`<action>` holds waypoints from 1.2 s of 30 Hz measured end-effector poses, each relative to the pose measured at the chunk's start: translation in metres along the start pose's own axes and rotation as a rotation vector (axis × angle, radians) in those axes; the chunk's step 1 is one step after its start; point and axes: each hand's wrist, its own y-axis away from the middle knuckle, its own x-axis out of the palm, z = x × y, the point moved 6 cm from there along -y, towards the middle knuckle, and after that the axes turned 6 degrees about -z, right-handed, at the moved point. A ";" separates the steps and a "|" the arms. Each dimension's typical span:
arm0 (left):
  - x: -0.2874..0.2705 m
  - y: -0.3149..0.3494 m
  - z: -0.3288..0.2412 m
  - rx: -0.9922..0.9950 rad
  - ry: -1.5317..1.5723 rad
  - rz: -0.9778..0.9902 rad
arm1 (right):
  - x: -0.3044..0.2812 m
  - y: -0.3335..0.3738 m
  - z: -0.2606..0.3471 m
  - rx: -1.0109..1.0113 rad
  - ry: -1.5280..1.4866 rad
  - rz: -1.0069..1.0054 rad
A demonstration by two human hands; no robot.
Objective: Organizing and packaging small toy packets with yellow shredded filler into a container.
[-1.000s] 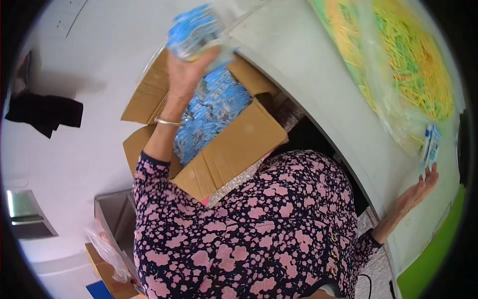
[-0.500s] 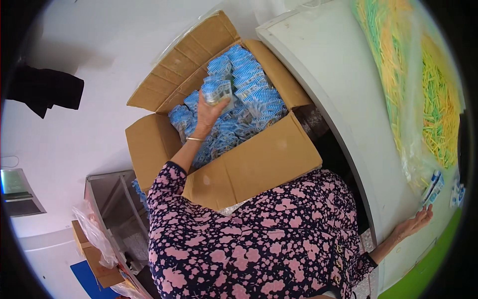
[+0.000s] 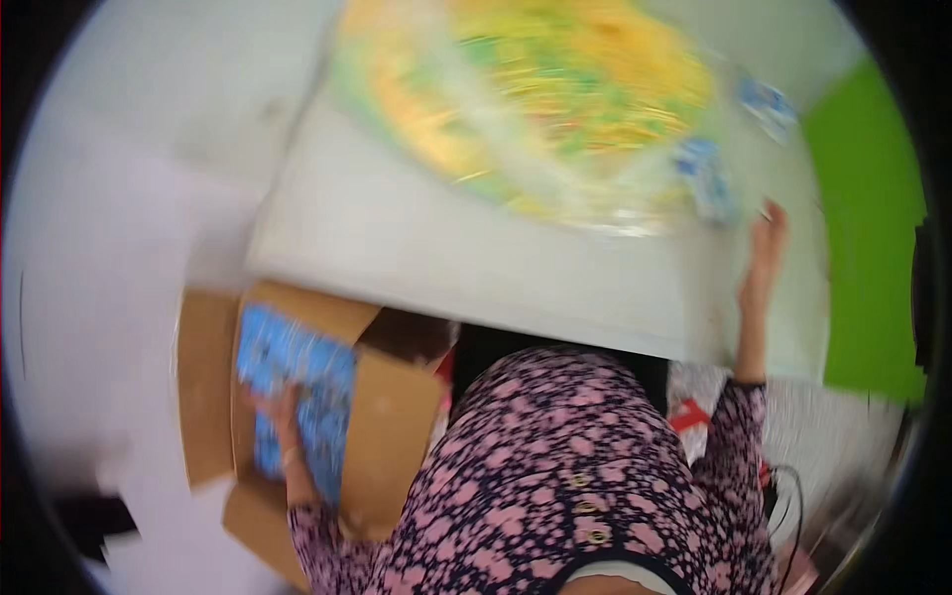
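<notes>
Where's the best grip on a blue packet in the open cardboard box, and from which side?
From above: the cardboard box has its flaps open and its walls block the sides. The blue packets lie piled flat, so pinching a top packet's exposed edge seems best. The left hand is already in there. Blur hides packet detail.

Pretty blurry, but the open cardboard box (image 3: 392,436) sits on the floor just left of the desk (image 3: 416,248), flaps splayed out, packed with blue packets (image 3: 288,367). Two more small blue packets (image 3: 706,174) lie on the desk's far right, against a clear bag of yellow-green stuff.
</notes>
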 end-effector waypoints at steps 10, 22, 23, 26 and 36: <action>-0.026 -0.041 -0.331 0.204 0.443 0.099 | 0.006 -0.025 -0.029 0.177 0.381 -0.052; 0.093 0.091 -0.583 1.033 0.633 0.644 | 0.011 -0.039 -0.033 -0.048 0.343 -0.252; 0.099 0.098 -0.596 1.049 0.695 0.662 | 0.013 -0.037 -0.020 -0.055 0.333 -0.244; 0.114 0.125 -0.644 1.082 0.809 0.711 | 0.009 -0.022 0.051 -0.294 0.211 -0.204; 0.188 0.152 -0.664 0.888 0.813 1.056 | 0.053 0.004 0.055 -0.076 -0.159 0.269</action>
